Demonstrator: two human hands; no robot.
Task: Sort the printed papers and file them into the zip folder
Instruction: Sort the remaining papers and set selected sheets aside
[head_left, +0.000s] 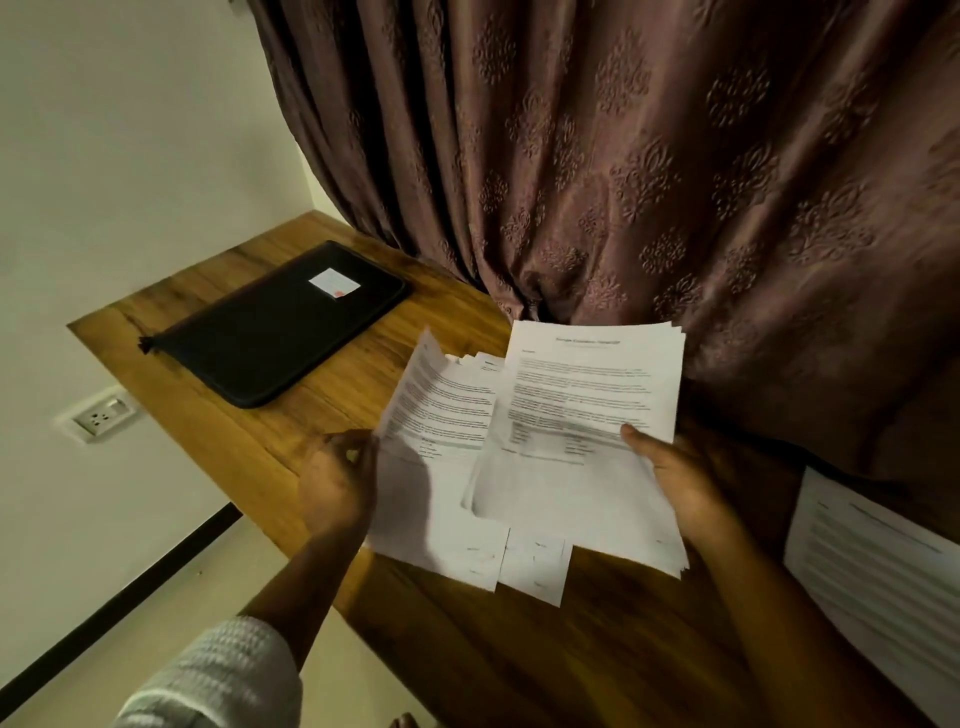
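We start at the right hand (680, 478). Its thumb lies flat on top of a stack of printed papers (587, 395) and the fingers are hidden under it, so it grips the stack from the right edge. The sheets are white and rectangular with dense lines of text, and the stack edges are slightly fanned at the bottom right corner.

The left hand (337, 478) is a bit blurred. Its fingers curl onto the left edge of a second bundle of printed sheets (431, 415) and pinch it. This bundle tilts up to the left, its top edge is uneven, and it tucks under the right-hand stack where the two overlap. The lower corners of more pages (535, 571) stick out below. Both bundles are held just above the table (260, 447), which is brown wood with visible grain.

A ribbed white knit sleeve (223, 670) covers the left forearm.

The zip folder (280, 322) lies flat on the far left part of the table, well apart from the papers. It is black and matte with rounded corners and is zipped closed. It has a small white label (334, 283) on top and a zipper pull (147, 344) at its near-left corner.

Another printed sheet (883, 571) lies at the right edge of the view.

A brown curtain (623, 156) with an embossed floral motif hangs in heavy folds behind. A plain pale wall (104, 130) is on the left, with a white wall socket (101, 413) below table level.
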